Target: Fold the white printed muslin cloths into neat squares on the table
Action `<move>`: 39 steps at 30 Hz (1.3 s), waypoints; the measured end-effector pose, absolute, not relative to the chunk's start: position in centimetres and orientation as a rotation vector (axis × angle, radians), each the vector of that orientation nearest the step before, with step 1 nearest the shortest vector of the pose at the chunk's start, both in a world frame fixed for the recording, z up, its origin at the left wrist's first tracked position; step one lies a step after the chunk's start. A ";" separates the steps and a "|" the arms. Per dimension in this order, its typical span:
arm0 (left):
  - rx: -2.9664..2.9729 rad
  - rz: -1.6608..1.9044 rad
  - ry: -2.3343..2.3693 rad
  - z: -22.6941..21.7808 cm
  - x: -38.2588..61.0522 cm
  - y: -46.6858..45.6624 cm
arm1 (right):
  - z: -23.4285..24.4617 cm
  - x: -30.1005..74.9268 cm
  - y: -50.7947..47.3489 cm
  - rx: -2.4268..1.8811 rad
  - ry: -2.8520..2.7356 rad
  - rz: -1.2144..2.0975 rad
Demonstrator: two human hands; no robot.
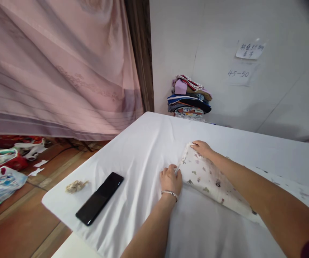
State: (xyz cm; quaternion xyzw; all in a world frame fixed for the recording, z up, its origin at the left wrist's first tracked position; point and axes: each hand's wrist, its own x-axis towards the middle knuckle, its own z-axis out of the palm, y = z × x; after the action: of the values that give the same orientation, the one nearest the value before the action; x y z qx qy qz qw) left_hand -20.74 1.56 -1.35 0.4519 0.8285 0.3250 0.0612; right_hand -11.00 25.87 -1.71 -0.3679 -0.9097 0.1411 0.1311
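Observation:
A folded white cloth (197, 175) printed with small leaf-like and butterfly-like shapes lies on the white-covered table (133, 154). Its left end is between my two hands, and the rest runs off to the right, partly behind my right forearm. At the near left corner, my left hand (171, 179), with a bracelet on its wrist, has its thumb and fingers closed on the edge. My right hand (202, 148) pinches the far left corner; some of its fingertips are hidden by the cloth.
Left of my hands lie a black phone (100, 199) and a small tangle of beige thread or scraps (75, 186). Folded fabrics (189, 98) are stacked beyond the table's far edge, by the wall. A pink curtain (63, 64) hangs at left, above bags (2, 182) on the floor.

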 end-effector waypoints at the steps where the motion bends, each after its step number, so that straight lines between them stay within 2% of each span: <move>1: 1.365 0.999 2.519 -1.3 -20.8 1.6 | -1.7 -11.1 25.9 -1.066 -2.643 0.398; 11: 1.365 0.835 2.574 -1.1 -21.0 1.5 | -1.1 -10.4 23.9 -1.012 -2.658 0.204; 15: 1.374 0.821 2.575 -1.0 -21.0 1.6 | -2.0 -9.3 20.8 -0.824 -2.696 0.072; 22: 1.384 0.821 2.587 -1.2 -21.2 1.7 | -1.2 -9.3 18.9 -0.893 -2.869 0.206; 31: 1.364 0.802 2.566 -0.8 -21.4 1.8 | -1.4 -1.9 18.4 -1.109 -2.898 0.214; 39: 1.368 0.730 2.558 -0.4 -21.7 2.1 | -0.1 -1.7 18.0 -1.113 -2.936 0.343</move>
State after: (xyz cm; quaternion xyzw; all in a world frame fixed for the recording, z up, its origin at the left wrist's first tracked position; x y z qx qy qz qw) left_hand -21.69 2.07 -0.43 0.4560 0.8528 0.2433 0.0752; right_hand -1.69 17.96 -0.09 -0.3523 -0.9295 0.1086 -0.0082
